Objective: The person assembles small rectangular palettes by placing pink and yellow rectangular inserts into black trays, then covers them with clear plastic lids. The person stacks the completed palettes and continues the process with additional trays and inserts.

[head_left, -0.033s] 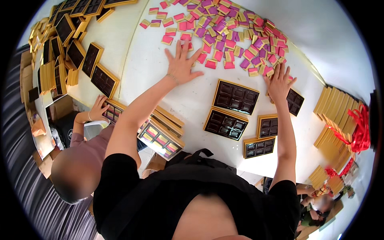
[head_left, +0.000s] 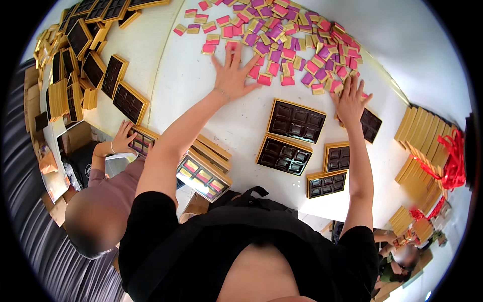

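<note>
My left hand [head_left: 232, 78] is open, fingers spread, at the near edge of a wide scatter of small pink, purple and gold wrapped pieces [head_left: 274, 32]. Its fingertips reach among the pieces on the left; whether they press on one, I cannot tell. My right hand [head_left: 350, 103] is also open, with fingers stretched toward the right end of the scatter. Under and beside it lies a dark tray with a gold rim [head_left: 371, 125], partly covered by the hand. Between my arms are two larger compartment trays [head_left: 297, 121], dark brown inside, and two more trays [head_left: 327, 184] lie close to my right forearm.
Many gold-rimmed trays [head_left: 114, 75] are piled at the far left. A filled tray [head_left: 204, 177] and stacked trays stand beside my left forearm. A co-worker's hand [head_left: 123, 137] rests on another tray. Gold boxes [head_left: 425, 131] and red ribbon [head_left: 453, 158] lie at the right.
My left hand has shifted slightly to the right. My right hand stays nearly in place, and the trays and pieces look unmoved.
</note>
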The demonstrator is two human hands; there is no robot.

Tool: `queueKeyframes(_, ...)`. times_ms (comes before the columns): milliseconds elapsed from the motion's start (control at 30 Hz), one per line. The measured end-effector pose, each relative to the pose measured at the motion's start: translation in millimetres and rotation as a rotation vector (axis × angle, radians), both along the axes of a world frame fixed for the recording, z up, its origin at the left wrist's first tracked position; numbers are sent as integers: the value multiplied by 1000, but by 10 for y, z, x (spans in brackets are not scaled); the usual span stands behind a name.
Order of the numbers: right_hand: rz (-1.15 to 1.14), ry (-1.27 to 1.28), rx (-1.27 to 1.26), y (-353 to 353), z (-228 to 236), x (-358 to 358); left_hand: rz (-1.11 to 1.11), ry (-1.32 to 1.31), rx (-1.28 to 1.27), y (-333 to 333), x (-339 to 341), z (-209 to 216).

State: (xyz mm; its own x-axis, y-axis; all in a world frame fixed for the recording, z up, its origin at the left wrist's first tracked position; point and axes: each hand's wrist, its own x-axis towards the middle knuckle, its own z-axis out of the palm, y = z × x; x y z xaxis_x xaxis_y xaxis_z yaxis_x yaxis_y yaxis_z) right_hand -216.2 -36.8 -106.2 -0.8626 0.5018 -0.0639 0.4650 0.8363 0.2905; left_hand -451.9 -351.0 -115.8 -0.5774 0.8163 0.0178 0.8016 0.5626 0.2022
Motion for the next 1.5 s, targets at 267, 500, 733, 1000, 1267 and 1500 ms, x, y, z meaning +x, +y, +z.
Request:
queueKeyframes(267, -34, 63, -195, -151, 287, -562, 12, 198, 165, 787, -164, 77)
queueKeyframes(500, -247, 682, -270, -310, -118, -1470, -45, 70, 373, 1540, -209, -85)
queueKeyframes(733, -322, 959, -983, -147, -217, -1032, -11, 184, 387, 1686, 24, 241)
queueKeyframes(1000, -729, 1178, -1783, 12, -36, -710, 61, -98, 97, 1830, 249, 404)
queueKeyframes(1267, -590, 961, -1374, -288, 290, -274, 1, -83, 61, 1818, 89, 132)
queueKeyframes(1500, -112, 592, -560, -993, 551, 555, -384, -347, 82, 752, 774, 516)
